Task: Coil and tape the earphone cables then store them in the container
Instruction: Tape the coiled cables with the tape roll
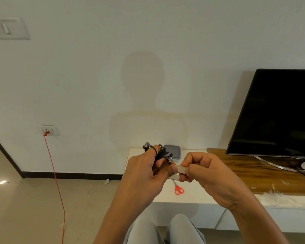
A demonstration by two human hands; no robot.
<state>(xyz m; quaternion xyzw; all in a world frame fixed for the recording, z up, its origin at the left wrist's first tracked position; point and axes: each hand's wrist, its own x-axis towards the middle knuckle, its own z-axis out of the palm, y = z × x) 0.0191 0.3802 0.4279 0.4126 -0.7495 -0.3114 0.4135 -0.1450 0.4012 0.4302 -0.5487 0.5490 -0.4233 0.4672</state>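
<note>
Now left hand (144, 171) grips coiled earphones (161, 152), keeping loops bunched; right hand (206, 171) pinches tape (182, 169) at coil, ready to wrap. Container (173, 150) waits on bench (197, 196) behind.

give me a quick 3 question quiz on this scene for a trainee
1. True or false: the left hand holds the coiled earphone cable.
2. Where do the scissors lie? A on the floor; B on the white table; C on the wooden board.
3. Fill in: the right hand pinches a strip of ____.
Key: 1 true; 2 B; 3 tape.
</note>
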